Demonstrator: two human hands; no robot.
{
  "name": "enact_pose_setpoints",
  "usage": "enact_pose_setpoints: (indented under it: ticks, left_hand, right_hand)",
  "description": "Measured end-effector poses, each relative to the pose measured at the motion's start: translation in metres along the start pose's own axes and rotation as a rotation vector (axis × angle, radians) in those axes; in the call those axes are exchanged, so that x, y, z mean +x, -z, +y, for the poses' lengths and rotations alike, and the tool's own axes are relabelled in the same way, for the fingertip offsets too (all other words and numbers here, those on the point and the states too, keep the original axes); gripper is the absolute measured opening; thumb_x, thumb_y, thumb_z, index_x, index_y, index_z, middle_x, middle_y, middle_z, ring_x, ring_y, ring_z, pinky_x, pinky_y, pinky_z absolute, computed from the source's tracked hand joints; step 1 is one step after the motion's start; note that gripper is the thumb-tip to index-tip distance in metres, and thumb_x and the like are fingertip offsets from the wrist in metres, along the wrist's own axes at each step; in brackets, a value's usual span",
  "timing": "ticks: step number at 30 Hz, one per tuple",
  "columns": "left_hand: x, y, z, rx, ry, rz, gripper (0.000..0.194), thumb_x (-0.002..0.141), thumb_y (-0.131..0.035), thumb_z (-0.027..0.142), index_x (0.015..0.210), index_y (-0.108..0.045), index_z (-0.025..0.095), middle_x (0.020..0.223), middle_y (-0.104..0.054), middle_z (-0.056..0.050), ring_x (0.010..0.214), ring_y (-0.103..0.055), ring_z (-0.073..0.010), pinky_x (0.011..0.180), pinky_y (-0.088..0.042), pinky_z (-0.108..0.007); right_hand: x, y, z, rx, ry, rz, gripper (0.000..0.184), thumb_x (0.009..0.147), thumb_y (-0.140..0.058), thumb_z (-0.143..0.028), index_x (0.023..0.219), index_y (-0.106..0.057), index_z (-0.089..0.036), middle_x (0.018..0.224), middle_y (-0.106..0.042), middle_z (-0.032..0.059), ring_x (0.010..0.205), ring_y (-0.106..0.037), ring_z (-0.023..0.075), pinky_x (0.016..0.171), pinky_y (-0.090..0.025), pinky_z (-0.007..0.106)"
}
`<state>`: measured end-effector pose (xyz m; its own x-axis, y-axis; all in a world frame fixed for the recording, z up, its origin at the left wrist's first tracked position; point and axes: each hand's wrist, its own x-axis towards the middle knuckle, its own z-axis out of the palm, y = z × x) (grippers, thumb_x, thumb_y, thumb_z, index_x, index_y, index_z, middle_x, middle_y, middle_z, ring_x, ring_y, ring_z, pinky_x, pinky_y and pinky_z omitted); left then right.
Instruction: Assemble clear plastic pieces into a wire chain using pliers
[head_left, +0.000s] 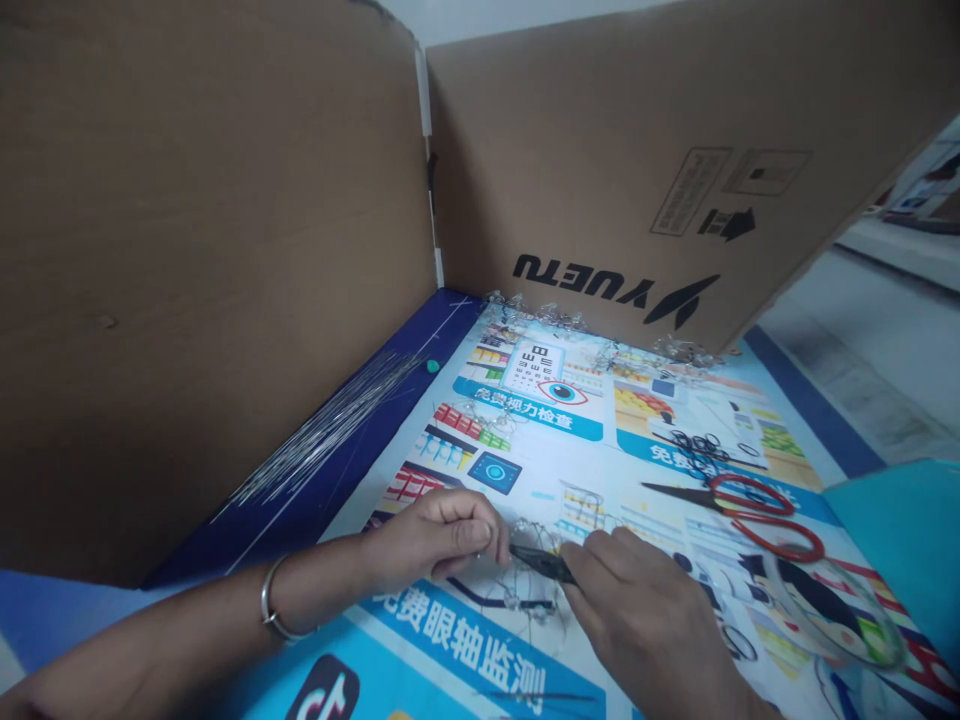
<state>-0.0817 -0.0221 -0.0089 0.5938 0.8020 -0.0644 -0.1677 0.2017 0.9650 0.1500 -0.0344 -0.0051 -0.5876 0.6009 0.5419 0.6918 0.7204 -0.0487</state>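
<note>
My right hand (645,610) is closed around dark-jawed pliers (541,562), which point left towards my left hand. The fingers of my left hand (450,535) are pinched together at the plier tips; whatever lies between them is too small to make out. Just below and around the plier jaws is a tangle of thin wire with small clear beads (534,598). It rests over the printed sheet, and its exact shape is blurred. A metal bangle (271,605) sits on my left wrist.
Red-handled scissors (784,500) lie to the right, beside a black tangle of loops (697,452) and a clear round container (892,640). Straight thin wires (322,430) lie along the left. Cardboard panels (225,250) wall the left and back, with beaded wire pieces (682,350) along the back one.
</note>
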Motion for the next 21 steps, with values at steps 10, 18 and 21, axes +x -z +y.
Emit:
enact_pose_setpoints:
  ticks: [10,18,21]
  left_hand:
    - [0.000,-0.003,0.003,0.082,-0.002,0.074,0.037,0.081,-0.056,0.047,0.070,-0.056,0.012,0.059,-0.045,0.003,0.047,-0.028,-0.0052,0.045,-0.020,-0.019]
    - [-0.002,-0.003,0.010,0.156,0.028,0.120,0.038,0.081,-0.053,0.049,0.067,-0.049,0.014,0.060,-0.041,0.004,0.053,-0.031,-0.0077,0.050,-0.023,-0.021]
    - [0.000,0.001,0.012,0.083,-0.013,0.260,0.036,0.082,-0.054,0.045,0.065,-0.044,0.016,0.058,-0.036,0.005,0.050,-0.026,-0.0067,0.047,-0.018,-0.021]
  right_hand:
    - [-0.007,-0.004,0.008,0.149,-0.077,-0.080,0.016,0.085,-0.045,-0.019,0.085,-0.060,-0.021,0.070,-0.058,0.0018,0.066,-0.052,0.0170,0.059,-0.037,0.027]
    - [-0.013,-0.008,0.023,0.169,-0.105,-0.162,0.016,0.084,-0.046,-0.021,0.089,-0.061,-0.022,0.072,-0.060,0.0019,0.067,-0.057,0.0161,0.058,-0.042,0.025]
    - [-0.016,-0.004,0.038,-0.005,-0.128,-0.049,0.015,0.085,-0.046,-0.026,0.082,-0.060,-0.020,0.075,-0.063,0.0042,0.068,-0.059,0.0173,0.059,-0.044,0.026]
